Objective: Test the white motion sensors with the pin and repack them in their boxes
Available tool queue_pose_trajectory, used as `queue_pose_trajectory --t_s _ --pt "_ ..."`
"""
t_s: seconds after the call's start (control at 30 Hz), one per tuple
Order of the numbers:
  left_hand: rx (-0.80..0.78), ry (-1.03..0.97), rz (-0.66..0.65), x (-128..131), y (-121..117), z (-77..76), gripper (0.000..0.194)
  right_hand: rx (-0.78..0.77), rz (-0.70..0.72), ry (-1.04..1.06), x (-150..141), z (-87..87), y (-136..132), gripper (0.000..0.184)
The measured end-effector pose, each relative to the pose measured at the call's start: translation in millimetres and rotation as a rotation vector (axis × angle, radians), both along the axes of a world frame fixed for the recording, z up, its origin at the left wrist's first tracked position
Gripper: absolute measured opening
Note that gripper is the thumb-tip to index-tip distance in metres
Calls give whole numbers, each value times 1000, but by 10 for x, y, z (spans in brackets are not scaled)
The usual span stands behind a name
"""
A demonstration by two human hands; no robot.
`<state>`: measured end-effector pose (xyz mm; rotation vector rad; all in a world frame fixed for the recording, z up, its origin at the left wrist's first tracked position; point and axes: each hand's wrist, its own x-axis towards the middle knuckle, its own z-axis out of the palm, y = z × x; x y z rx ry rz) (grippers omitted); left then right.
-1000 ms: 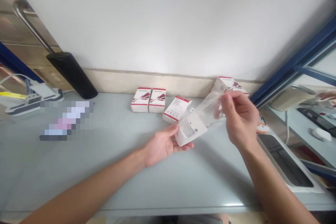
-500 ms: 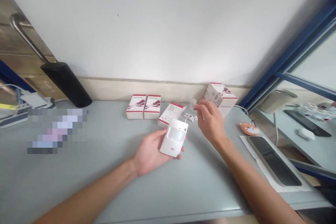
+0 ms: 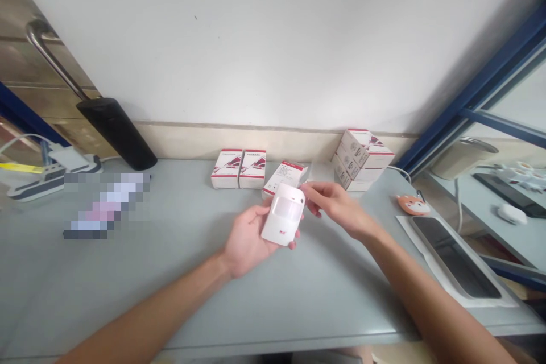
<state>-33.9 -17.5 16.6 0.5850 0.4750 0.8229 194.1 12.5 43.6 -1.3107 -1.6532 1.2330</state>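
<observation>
My left hand cradles a small white sensor unit with a frosted window near its top and a red mark low on its face, held just above the grey table. My right hand reaches in from the right, its fingers curled and touching the sensor's upper right corner. What the right fingers pinch, if anything, I cannot make out.
Two white-and-red boxes stand by the wall, a third lies behind the sensor, and a stack sits to the right. A black cylinder leans at the left. A phone and an orange animal charm lie at the right.
The clear plastic bag came off the sensor and left my right hand. My right hand swung out toward the boxes, then came back to the sensor's top corner. The left hand turned the sensor face up.
</observation>
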Motion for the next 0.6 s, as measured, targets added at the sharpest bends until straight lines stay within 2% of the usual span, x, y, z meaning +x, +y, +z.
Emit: queue_pose_trajectory --t_s 0.07,0.2,0.3,0.43,0.5,0.6 --pt "54 25 -23 1 17 -16 50 -69 20 103 -37 10 -33 46" --pt "140 81 -75 -7 87 -29 52 -49 -137 187 -95 27 -57 38" --pt "161 115 -140 -45 143 -69 53 86 -331 274 -18 104 -24 32" --pt "167 196 -319 -114 233 -192 53 410 -674 476 335 253 108 31" --pt "149 198 -387 -129 291 -240 55 489 -725 503 516 303 173 32" --pt "115 168 -416 -123 369 -262 57 508 -714 511 658 332 220 34"
